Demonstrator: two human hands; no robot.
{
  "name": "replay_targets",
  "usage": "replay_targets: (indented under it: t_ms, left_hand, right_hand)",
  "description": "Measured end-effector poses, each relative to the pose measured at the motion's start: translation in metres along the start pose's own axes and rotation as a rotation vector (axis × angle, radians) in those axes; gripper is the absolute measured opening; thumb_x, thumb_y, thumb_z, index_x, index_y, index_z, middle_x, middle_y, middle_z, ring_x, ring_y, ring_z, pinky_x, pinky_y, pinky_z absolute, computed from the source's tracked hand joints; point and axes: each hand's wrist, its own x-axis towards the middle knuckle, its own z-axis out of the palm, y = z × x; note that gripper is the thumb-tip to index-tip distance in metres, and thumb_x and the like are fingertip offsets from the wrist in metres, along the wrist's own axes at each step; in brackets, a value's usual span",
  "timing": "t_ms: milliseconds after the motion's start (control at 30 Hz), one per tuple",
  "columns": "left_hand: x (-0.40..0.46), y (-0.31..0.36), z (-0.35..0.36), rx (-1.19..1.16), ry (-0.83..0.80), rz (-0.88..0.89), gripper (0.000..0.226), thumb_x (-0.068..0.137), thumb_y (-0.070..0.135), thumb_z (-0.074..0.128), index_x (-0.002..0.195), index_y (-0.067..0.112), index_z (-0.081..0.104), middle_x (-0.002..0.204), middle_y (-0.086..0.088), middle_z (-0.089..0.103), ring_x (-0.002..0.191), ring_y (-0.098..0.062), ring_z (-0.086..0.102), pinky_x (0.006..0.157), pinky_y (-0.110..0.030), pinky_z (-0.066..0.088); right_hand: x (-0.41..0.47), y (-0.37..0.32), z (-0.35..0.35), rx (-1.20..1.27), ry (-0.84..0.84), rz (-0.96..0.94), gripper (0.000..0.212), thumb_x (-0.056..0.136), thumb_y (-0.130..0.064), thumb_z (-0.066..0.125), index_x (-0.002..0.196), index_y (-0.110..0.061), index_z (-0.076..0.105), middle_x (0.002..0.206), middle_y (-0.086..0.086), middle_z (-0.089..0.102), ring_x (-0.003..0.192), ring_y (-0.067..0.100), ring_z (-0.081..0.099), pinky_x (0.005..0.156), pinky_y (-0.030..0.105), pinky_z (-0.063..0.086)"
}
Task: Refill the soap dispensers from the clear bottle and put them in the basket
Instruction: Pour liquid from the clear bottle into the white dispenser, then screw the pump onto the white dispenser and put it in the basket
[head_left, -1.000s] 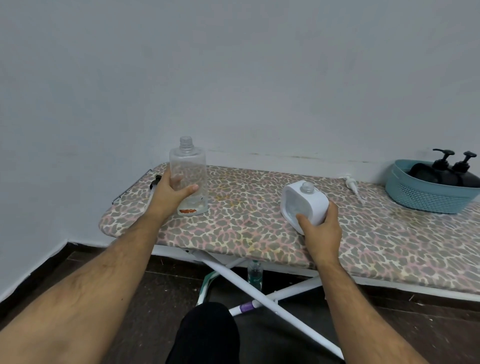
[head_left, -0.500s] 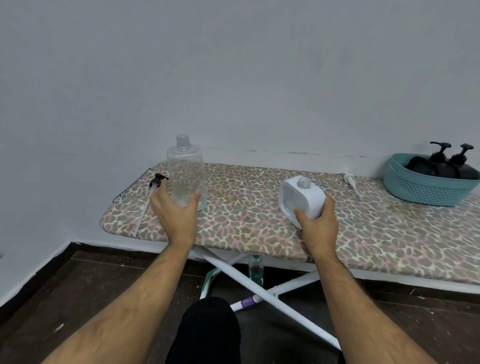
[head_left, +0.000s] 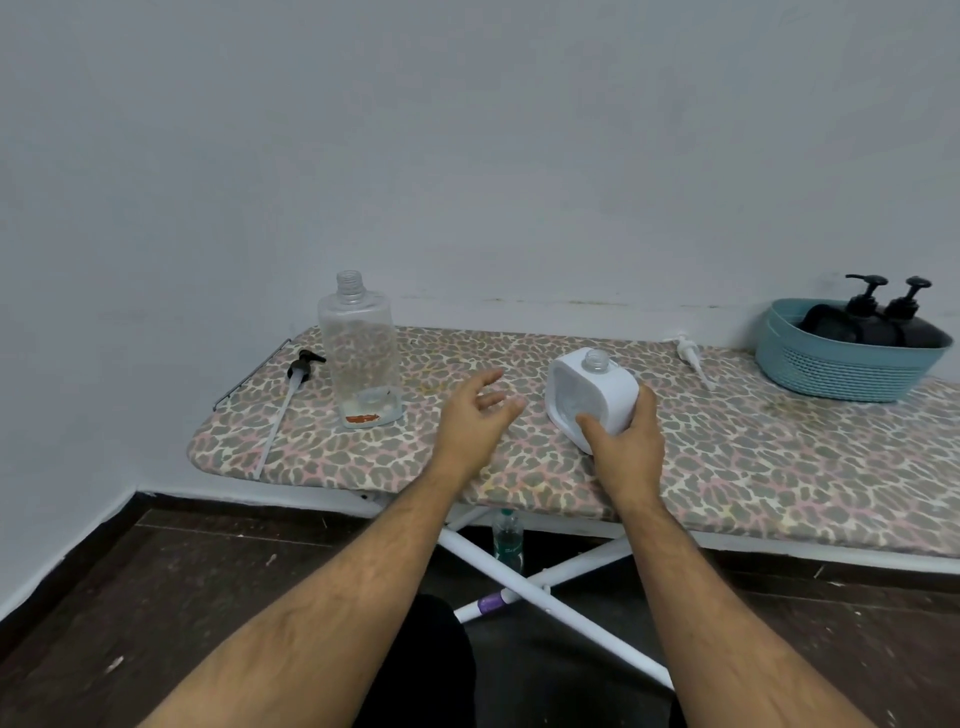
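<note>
The clear bottle (head_left: 361, 353) stands uncapped and upright at the left end of the leopard-print ironing board (head_left: 779, 457), with nothing touching it. My left hand (head_left: 475, 415) hovers with relaxed fingers between that bottle and a white square soap dispenser (head_left: 592, 395). My right hand (head_left: 626, 441) grips the dispenser's near lower corner; it is tilted and its neck has no pump. A teal basket (head_left: 841, 369) at the far right holds two black pump dispensers (head_left: 883, 322).
A black pump with a long tube (head_left: 293, 395) lies left of the clear bottle. A white pump (head_left: 693, 358) lies near the wall, left of the basket. Under the board are white crossed legs (head_left: 545, 592) and a small bottle (head_left: 508, 540) on the dark floor.
My left hand has let go of the clear bottle and moved right toward the white dispenser. The bottle stays standing. My right hand keeps its hold on the dispenser.
</note>
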Motion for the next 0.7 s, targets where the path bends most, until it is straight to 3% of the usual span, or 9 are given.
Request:
replay_targets:
  t_ms: [167, 300, 367, 467, 567, 700]
  left_hand:
    - [0.016, -0.001, 0.033, -0.097, -0.129, -0.064, 0.071, 0.088, 0.019, 0.073, 0.149, 0.016, 0.038, 0.153, 0.002, 0.041, 0.135, -0.016, 0.046, 0.095, -0.028, 0.05]
    - [0.025, -0.003, 0.047, -0.157, -0.198, -0.087, 0.079, 0.088, 0.016, 0.074, 0.154, 0.021, 0.03, 0.158, 0.004, 0.032, 0.142, -0.018, 0.036, 0.085, -0.019, 0.053]
    - [0.027, -0.004, 0.05, -0.194, -0.227, -0.096, 0.082, 0.088, 0.015, 0.074, 0.155, 0.022, 0.027, 0.156, 0.008, 0.033, 0.138, -0.014, 0.04, 0.093, -0.025, 0.053]
    - [0.026, -0.004, 0.055, -0.175, -0.261, -0.053, 0.075, 0.088, 0.016, 0.074, 0.151, 0.026, 0.035, 0.143, 0.008, 0.049, 0.122, -0.011, 0.055, 0.086, -0.022, 0.054]
    - [0.026, -0.005, 0.059, -0.175, -0.24, -0.023, 0.069, 0.087, 0.014, 0.073, 0.145, 0.033, 0.041, 0.125, 0.007, 0.061, 0.106, -0.006, 0.062, 0.08, -0.025, 0.058]
    - [0.029, -0.009, 0.063, -0.185, -0.256, -0.023, 0.071, 0.082, 0.013, 0.079, 0.144, 0.026, 0.046, 0.122, 0.004, 0.064, 0.105, -0.012, 0.066, 0.078, -0.028, 0.059]
  right_hand:
    - [0.004, 0.001, -0.001, 0.021, -0.046, 0.007, 0.066, 0.083, -0.022, 0.076, 0.139, -0.026, 0.041, 0.121, -0.004, 0.057, 0.105, 0.018, 0.058, 0.083, 0.038, 0.055]
    - [0.014, 0.003, -0.011, 0.015, -0.164, 0.012, 0.07, 0.085, -0.018, 0.076, 0.142, -0.023, 0.037, 0.12, -0.004, 0.055, 0.104, 0.017, 0.058, 0.079, 0.028, 0.05]
    - [0.023, 0.005, -0.018, 0.006, -0.249, 0.026, 0.071, 0.085, -0.018, 0.076, 0.144, -0.025, 0.035, 0.122, -0.004, 0.055, 0.104, 0.016, 0.06, 0.079, 0.029, 0.053]
    - [0.036, 0.004, -0.029, 0.003, -0.368, 0.052, 0.073, 0.087, -0.015, 0.075, 0.146, -0.029, 0.036, 0.124, -0.004, 0.058, 0.104, 0.01, 0.061, 0.072, 0.019, 0.053]
    - [0.047, 0.002, -0.036, -0.014, -0.448, 0.087, 0.077, 0.087, -0.009, 0.074, 0.15, -0.028, 0.033, 0.126, -0.004, 0.058, 0.108, 0.015, 0.061, 0.067, 0.01, 0.049]
    - [0.06, 0.002, -0.044, -0.095, -0.548, 0.134, 0.094, 0.088, -0.013, 0.074, 0.16, -0.027, 0.014, 0.142, -0.007, 0.047, 0.119, 0.014, 0.053, 0.08, 0.016, 0.047]
